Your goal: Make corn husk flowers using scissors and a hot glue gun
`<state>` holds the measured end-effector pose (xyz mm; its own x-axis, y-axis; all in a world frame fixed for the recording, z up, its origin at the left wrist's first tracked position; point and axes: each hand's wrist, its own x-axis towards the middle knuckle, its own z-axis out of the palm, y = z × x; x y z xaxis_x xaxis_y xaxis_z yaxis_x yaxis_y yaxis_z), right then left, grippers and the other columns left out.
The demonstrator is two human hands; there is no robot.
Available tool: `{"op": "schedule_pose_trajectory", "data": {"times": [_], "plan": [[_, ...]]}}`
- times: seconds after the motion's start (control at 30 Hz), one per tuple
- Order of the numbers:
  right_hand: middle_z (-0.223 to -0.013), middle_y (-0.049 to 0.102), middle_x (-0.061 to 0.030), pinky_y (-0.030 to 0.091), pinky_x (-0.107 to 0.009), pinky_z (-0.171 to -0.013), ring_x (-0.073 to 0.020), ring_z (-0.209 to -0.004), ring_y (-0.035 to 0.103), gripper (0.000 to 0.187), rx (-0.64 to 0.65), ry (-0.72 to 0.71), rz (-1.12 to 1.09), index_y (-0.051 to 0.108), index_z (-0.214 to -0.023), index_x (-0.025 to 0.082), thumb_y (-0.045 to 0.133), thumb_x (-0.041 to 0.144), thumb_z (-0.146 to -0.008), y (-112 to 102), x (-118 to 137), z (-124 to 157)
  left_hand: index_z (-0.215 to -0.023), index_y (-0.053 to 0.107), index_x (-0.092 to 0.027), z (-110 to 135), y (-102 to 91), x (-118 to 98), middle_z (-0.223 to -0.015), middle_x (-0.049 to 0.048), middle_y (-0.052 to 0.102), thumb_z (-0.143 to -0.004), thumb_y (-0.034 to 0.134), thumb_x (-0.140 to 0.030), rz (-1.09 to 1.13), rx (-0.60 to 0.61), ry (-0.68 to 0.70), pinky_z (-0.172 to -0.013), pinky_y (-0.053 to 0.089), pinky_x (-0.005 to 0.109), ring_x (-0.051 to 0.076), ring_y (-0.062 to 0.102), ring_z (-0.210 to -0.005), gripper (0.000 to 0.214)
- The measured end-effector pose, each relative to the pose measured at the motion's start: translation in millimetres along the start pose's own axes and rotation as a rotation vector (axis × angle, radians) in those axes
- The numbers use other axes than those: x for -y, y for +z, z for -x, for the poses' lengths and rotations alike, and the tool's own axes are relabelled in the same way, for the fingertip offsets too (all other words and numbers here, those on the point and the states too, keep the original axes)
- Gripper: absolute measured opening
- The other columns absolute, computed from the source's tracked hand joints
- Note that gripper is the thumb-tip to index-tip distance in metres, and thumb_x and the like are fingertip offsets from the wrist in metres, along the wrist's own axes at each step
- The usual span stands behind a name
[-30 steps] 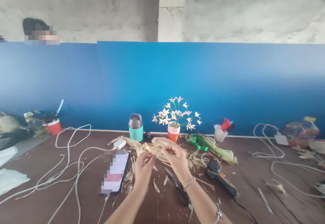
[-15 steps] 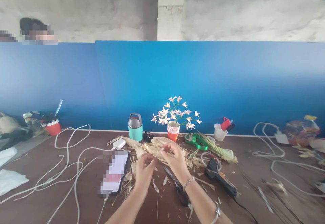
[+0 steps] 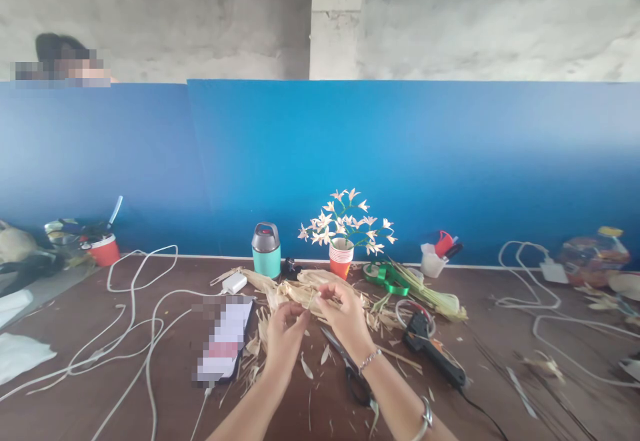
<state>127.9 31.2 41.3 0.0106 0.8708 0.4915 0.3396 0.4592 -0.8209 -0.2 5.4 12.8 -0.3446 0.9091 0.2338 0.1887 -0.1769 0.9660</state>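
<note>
My left hand [image 3: 287,324] and my right hand [image 3: 343,311] meet over the middle of the table, fingertips pinched close together. Between them is a thin pale strip [image 3: 311,302] that looks like corn husk; its exact shape is too small to make out. Dried corn husks [image 3: 295,292] lie in a heap just behind the fingers. Under my right wrist lie black scissors [image 3: 356,382], partly covered by the forearm. Beyond the husks, white husk-like flowers [image 3: 345,222] on green stems stand in a stack of red and white paper cups [image 3: 341,261].
A phone [image 3: 227,341] with a cable lies left of my hands, near a white adapter [image 3: 235,284] and a teal flask [image 3: 267,254]. To the right are a black glue gun [image 3: 434,351], green ribbon [image 3: 390,279] and a white pen cup [image 3: 433,262]. A blue partition [image 3: 450,161] closes the back.
Both hands stay in nearly the same place, with the fingers still pinched around the thin strip. The person behind the partition has shifted slightly left.
</note>
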Motion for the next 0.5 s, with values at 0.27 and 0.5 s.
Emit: {"op": "schedule_pose_trajectory", "data": {"times": [0.27,0.5], "plan": [[-0.073,0.069,-0.0037,0.053,-0.032,-0.069,-0.0194,-0.071,0.064,0.01,-0.001,0.016,-0.013,0.064,-0.077,0.019,0.057,0.019,-0.069,1.7,-1.7,-0.3,-0.062,0.067,-0.016,1.6,1.1,-4.9,-0.082,0.0071,0.067,-0.066,0.063,-0.031,0.039,0.035,-0.034,-0.054,0.05,0.027,0.022,0.063,-0.07,0.016],[-0.073,0.068,-0.0039,0.053,-0.031,-0.069,-0.0195,-0.071,0.064,0.01,0.009,0.018,-0.006,0.064,-0.076,0.018,0.057,0.019,-0.069,0.6,-0.3,-0.7,-0.065,0.068,-0.018,2.8,-0.2,-5.1,-0.082,0.0058,0.069,-0.068,0.061,-0.031,-0.021,0.022,-0.011,-0.067,0.05,0.029,0.023,0.064,-0.078,0.015]]}}
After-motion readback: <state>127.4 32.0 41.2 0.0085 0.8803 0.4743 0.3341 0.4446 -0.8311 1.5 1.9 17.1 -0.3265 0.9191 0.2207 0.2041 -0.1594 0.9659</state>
